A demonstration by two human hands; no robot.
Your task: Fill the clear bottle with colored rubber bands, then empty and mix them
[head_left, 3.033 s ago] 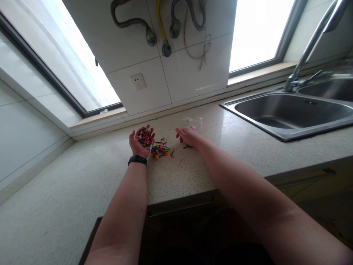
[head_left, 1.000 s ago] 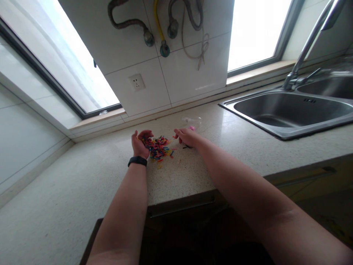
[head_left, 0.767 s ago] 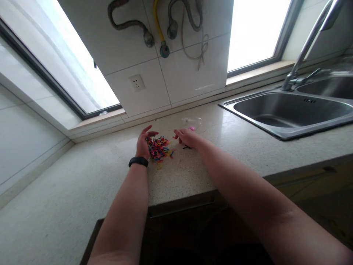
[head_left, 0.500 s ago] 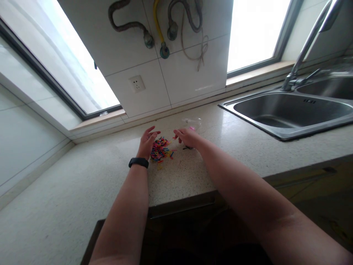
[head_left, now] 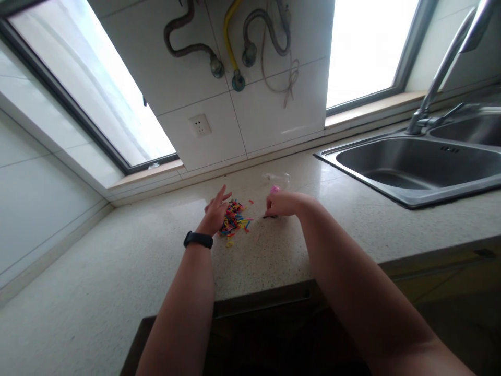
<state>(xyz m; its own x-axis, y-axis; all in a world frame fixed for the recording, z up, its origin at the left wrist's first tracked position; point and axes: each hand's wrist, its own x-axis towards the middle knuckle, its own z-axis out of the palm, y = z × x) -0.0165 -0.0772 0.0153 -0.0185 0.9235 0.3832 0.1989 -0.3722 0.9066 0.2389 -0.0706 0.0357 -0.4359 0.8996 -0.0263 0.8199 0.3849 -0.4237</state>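
Note:
A loose pile of small, thin, multicoloured pieces (head_left: 234,218), perhaps little rubber bands, lies on the pale speckled counter. My left hand (head_left: 216,213), with a black band at its wrist, rests against the pile's left side, fingers stretched and apart. To the right of the pile, my right hand (head_left: 284,203) bends down with fingertips pressed together at some dark pieces (head_left: 269,216); what is between them is too small to make out. One red piece (head_left: 251,201) lies by itself between pile and right hand. Behind that hand shows something pink (head_left: 275,188).
A clear plastic bag or wrapper (head_left: 279,179) lies behind my right hand. The steel sink (head_left: 415,201) with its tap (head_left: 426,99) is set into the counter at the right. A tiled wall with a socket (head_left: 200,125) and hoses rises behind.
My right hand has moved from the pile's edge back to the dark pieces. A red piece, earlier at its fingertips, now lies on the counter. My left hand's fingers have straightened.

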